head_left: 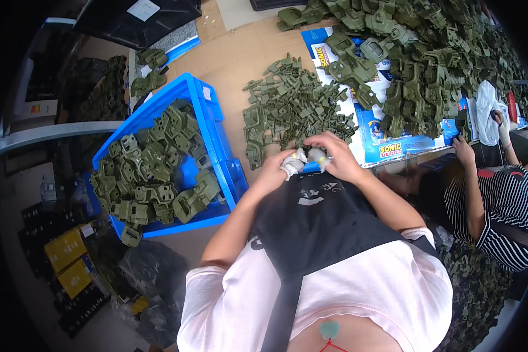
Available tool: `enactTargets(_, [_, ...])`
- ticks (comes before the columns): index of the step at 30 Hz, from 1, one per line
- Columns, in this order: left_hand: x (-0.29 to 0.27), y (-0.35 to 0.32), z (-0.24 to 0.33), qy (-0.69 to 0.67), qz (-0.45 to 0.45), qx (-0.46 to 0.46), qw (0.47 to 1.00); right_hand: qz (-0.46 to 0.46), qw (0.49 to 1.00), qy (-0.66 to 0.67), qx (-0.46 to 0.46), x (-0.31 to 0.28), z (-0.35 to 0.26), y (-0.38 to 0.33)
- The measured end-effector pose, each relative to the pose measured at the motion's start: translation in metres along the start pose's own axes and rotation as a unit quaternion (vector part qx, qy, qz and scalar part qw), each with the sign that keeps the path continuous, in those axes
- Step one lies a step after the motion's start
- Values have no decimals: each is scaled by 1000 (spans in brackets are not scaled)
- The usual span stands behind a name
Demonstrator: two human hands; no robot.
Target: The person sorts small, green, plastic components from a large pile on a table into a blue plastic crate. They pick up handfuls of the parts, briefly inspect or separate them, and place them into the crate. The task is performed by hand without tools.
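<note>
My left hand (pixel 276 169) and my right hand (pixel 336 157) meet at the near edge of the cardboard-covered table (pixel 232 61), just above my black apron (pixel 317 217). Their fingertips are wrapped in white tape and pressed together. Whatever sits between them is hidden. Right behind the hands lies a flat spread of small olive-green plastic parts (pixel 287 105). A blue crate (pixel 212 120) stands to my left, holding larger olive-green moulded pieces (pixel 152 170).
A big heap of olive-green pieces (pixel 422 64) covers the far right of the table on a blue printed sheet (pixel 381 132). A person in a striped shirt (pixel 498 205) works at my right. Black bags (pixel 146 270) and yellow boxes (pixel 67 249) lie on the floor to the left.
</note>
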State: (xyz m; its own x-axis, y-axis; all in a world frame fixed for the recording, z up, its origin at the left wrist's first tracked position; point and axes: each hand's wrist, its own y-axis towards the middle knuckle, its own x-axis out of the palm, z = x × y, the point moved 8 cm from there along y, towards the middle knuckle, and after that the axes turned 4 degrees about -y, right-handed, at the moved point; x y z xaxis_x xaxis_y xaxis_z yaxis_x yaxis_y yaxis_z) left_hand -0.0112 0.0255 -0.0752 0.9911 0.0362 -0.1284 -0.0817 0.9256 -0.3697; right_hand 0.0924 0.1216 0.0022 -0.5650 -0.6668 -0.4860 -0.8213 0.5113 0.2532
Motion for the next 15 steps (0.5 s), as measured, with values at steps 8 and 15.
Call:
enactTargets(8, [4, -2, 12, -149, -7, 16, 989, -18, 992, 105, 63, 20, 5, -11])
enactTargets(15, [-8, -17, 9, -405, -113, -36, 906, -69, 906, 347, 234, 36, 19, -25])
